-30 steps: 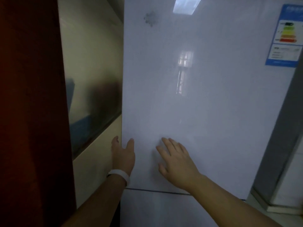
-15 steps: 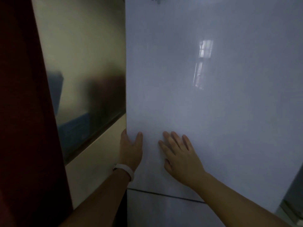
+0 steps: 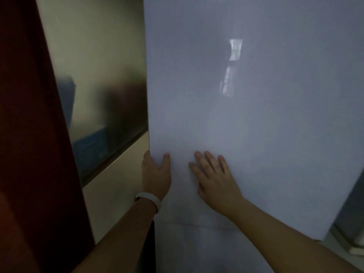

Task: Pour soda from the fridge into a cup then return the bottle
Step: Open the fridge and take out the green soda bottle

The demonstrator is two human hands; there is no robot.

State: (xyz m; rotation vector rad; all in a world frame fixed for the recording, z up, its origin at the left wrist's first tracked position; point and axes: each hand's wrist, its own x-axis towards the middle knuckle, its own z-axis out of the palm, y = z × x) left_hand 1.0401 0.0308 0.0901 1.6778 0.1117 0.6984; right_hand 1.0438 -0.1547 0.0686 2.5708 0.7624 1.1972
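The white upper fridge door point(image 3: 256, 115) fills most of the head view and looks shut against the body. My left hand point(image 3: 155, 174), with a white wristband, grips the door's left edge near its bottom: the thumb lies on the front and the fingers are hidden behind the edge. My right hand point(image 3: 214, 178) rests flat on the door front just to the right, fingers spread, holding nothing. No soda bottle or cup is in view.
Below a thin seam is the lower fridge door point(image 3: 197, 249). A glossy reflective panel point(image 3: 102, 95) over a cream wall point(image 3: 118, 184) stands left of the fridge, with a dark red surface point(image 3: 29, 134) further left. A grey unit point(image 3: 354, 213) is at the right edge.
My left hand has moved from just beside the door onto its left edge, fingers now behind it. The view has come closer; the energy label is out of frame. My right hand stays flat.
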